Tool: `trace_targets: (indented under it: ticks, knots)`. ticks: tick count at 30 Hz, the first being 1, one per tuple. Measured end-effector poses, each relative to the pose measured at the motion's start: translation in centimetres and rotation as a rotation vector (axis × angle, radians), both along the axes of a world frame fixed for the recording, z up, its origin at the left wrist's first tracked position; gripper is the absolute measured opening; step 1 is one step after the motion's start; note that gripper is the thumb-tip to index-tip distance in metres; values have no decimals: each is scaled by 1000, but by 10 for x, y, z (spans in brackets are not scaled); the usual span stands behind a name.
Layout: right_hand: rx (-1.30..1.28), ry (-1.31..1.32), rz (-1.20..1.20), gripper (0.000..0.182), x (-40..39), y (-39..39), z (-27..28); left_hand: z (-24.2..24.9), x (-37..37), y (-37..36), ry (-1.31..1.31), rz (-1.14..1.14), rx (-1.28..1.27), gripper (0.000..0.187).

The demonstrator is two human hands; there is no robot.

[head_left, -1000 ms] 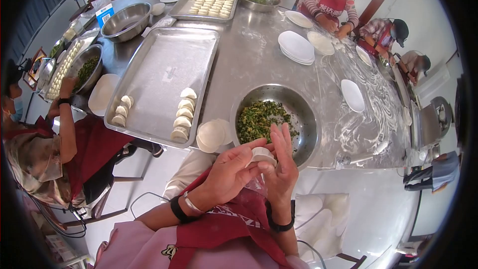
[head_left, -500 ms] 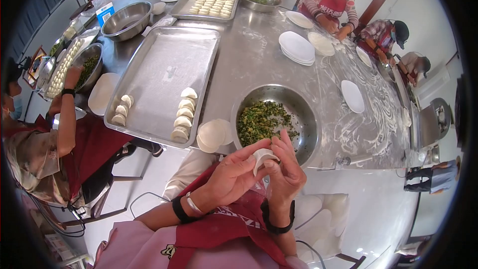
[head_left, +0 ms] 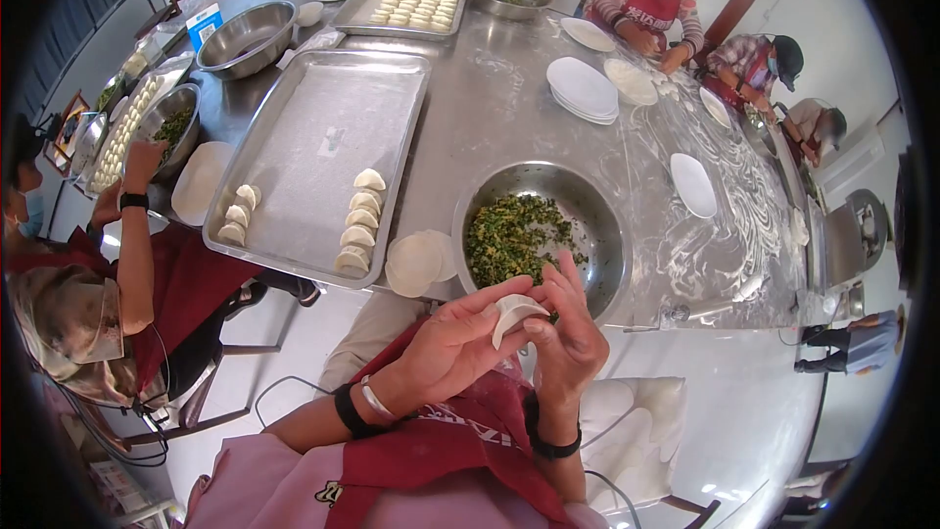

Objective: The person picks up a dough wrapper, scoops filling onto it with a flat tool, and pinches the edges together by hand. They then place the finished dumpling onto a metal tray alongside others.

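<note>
A folded white dumpling (head_left: pixel 516 315) is held between my two hands, just in front of a steel bowl (head_left: pixel 609 286). My left hand (head_left: pixel 458 335) pinches it from the left, thumb and fingers closed on the wrapper. From the right, the thumb and fingers of my right hand (head_left: pixel 566 338) press on its other end. Chopped green and yellow filling (head_left: pixel 514 235) lies in the bowl. Left of the bowl sit flat round dough wrappers (head_left: pixel 416 263). A large metal tray (head_left: pixel 323 108) carries a row of dumplings (head_left: pixel 360 217) on its right and a shorter one (head_left: pixel 235 216) on its left.
White plates (head_left: pixel 583 90) are stacked on the floured steel table (head_left: pixel 470 108). A fuller dumpling tray (head_left: pixel 352 24) and an empty steel bowl (head_left: pixel 245 44) stand farther back. A co-worker (head_left: pixel 78 304) sits at left; several others work along the far side.
Both hands stay on the dumpling, with small finger shifts along its edge. The right fingers have opened out slightly. The view has moved a little.
</note>
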State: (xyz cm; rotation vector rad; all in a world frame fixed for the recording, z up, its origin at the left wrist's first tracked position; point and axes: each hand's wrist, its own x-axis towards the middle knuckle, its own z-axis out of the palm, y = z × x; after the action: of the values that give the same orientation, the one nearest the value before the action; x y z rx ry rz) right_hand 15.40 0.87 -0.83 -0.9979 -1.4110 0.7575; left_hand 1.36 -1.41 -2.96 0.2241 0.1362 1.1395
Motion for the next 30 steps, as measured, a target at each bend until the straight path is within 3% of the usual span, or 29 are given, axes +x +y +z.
trace_targets:
  ticks: [3, 9, 13, 16, 21, 30]
  knots:
    - [18, 86, -15, 15, 0, -1, -5, 3, 4, 0, 9, -2, 27, 51]
    - [114, -57, 64, 19, 17, 3, -28, 5, 6, -1, 35, -19, 15, 52]
    - [22, -16, 136, 18, 16, 5, -14, 2, 0, -1, 86, -30, -11, 52]
    - [8, -17, 199, 18, 14, 4, -6, 1, -9, -1, -34, -118, 12, 47]
    - [76, -73, 392, 23, 28, 11, -21, 7, -10, -2, 54, -146, 26, 45]
    - [44, -172, 440, 20, 21, 9, -1, 6, -21, -4, 224, -218, -54, 47]
